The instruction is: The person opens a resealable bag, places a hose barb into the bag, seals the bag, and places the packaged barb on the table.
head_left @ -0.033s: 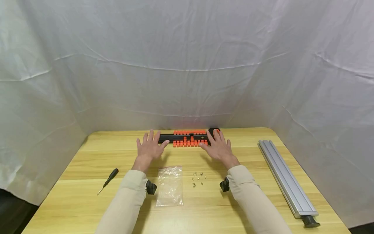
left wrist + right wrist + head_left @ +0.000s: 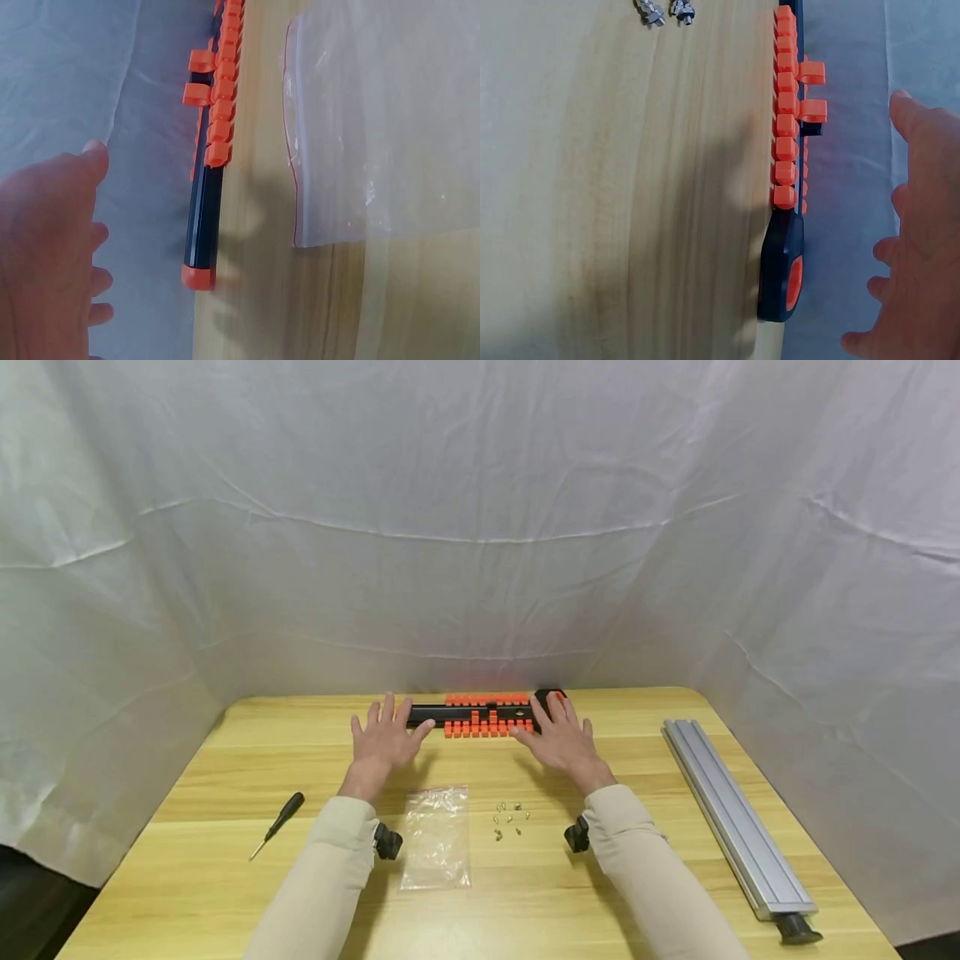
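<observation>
Both hands are held out over the far side of the table with fingers spread, holding nothing. The left hand (image 2: 382,747) overlaps the left end of a black bar (image 2: 429,714) lined with orange clips (image 2: 487,729); in the left wrist view its fingers show apart from the bar's orange end cap (image 2: 198,277). Over the bar's other end, near its black-and-orange handle (image 2: 781,270), is the right hand (image 2: 561,743). Between the forearms lie a clear zip bag (image 2: 437,852) and several small metal pieces (image 2: 510,818).
A black-handled screwdriver (image 2: 285,812) lies left of the left forearm. Along the right side of the wooden table (image 2: 225,760) runs a long grooved silver metal bar (image 2: 738,818) with a black foot (image 2: 797,929) at its near end. Pale cloth (image 2: 480,593) hangs behind and at both sides.
</observation>
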A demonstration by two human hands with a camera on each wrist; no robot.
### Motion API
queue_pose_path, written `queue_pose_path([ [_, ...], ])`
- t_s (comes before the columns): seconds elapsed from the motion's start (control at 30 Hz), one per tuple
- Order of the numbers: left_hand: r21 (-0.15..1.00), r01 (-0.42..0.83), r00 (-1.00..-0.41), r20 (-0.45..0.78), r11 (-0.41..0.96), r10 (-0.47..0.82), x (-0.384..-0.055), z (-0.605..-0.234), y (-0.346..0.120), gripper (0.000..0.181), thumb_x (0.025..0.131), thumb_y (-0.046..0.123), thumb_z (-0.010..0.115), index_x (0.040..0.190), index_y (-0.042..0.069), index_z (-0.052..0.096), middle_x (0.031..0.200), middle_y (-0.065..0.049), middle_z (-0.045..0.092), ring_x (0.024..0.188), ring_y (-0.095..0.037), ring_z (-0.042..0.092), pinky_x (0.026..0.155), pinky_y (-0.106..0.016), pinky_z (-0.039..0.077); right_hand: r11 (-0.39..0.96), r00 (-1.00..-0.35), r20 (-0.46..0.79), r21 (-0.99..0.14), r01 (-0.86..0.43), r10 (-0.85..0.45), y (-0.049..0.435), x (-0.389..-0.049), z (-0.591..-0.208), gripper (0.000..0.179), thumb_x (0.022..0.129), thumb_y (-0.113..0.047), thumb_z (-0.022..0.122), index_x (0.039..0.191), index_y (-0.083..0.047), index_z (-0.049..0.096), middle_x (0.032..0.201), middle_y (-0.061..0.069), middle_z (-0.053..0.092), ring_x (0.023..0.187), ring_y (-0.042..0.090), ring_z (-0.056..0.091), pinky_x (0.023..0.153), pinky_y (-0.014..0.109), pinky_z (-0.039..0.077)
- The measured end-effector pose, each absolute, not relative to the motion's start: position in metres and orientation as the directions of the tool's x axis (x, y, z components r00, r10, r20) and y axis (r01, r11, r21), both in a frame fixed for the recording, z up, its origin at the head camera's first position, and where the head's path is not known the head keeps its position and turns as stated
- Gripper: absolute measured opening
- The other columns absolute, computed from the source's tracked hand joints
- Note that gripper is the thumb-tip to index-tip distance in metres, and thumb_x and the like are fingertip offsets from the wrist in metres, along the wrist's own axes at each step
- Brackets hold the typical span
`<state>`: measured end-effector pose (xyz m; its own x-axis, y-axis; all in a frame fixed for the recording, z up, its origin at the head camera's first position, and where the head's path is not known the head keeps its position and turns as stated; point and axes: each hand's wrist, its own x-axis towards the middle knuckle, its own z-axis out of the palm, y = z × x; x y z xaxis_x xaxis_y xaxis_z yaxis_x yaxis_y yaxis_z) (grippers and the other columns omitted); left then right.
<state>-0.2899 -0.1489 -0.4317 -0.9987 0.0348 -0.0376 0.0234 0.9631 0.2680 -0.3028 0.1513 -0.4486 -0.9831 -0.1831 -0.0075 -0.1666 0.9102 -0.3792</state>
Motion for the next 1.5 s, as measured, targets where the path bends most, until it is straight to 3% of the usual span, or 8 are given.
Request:
queue_pose_path([
  [0.23,0.313,0.040,-0.999,-0.015,0.949,0.047,-0.284,-0.430,-0.146,0.077,0.095,0.070,0.023,0.157,0.026,0.008,0.164,-0.013,0.002,0.149,-0.040,0.005,0.115,-0.068,0.001,0.912,-0.980,0.006,-0.365,-0.188,-0.199,0.153,-0.299,-0.449,0.081,0.093,-0.072,0.029,0.156,-0.030,0.002,0.164,0.007,-0.008,0.150,0.036,-0.008,0.114,0.070,0.003],
  [0.6,0.374,0.029,-0.999,-0.006,0.927,0.033,-0.270,-0.426,-0.147,0.079,0.093,0.072,0.023,0.157,0.028,0.009,0.164,-0.011,0.002,0.148,-0.040,0.011,0.114,-0.069,0.001,0.913,-0.972,0.027,-0.340,-0.227,-0.232,0.156,-0.292,-0.447,0.086,0.090,-0.077,0.025,0.156,-0.027,0.005,0.164,0.009,-0.003,0.151,0.036,-0.003,0.114,0.068,0.015],
  [1.1,0.469,0.053,-0.997,0.081,0.882,0.016,-0.242,-0.439,-0.141,0.075,0.094,0.071,0.026,0.153,0.024,0.029,0.152,-0.016,0.036,0.138,-0.040,0.032,0.111,-0.067,0.018,0.840,-0.932,0.017,-0.429,-0.333,-0.362,0.156,-0.272,-0.451,0.071,0.100,-0.056,0.035,0.157,-0.022,0.009,0.164,0.010,0.001,0.150,0.039,0.006,0.117,0.063,0.012],
  [1.5,0.509,0.058,-0.998,0.063,0.859,0.030,-0.218,-0.443,-0.139,0.073,0.095,0.067,0.032,0.145,0.015,0.041,0.144,-0.018,0.044,0.130,-0.037,0.041,0.103,-0.064,0.033,0.782,-0.895,0.076,-0.458,-0.423,-0.440,0.146,-0.257,-0.455,0.064,0.101,-0.049,0.038,0.156,-0.025,0.017,0.163,0.006,0.015,0.149,0.034,0.018,0.119,0.057,0.015],
])
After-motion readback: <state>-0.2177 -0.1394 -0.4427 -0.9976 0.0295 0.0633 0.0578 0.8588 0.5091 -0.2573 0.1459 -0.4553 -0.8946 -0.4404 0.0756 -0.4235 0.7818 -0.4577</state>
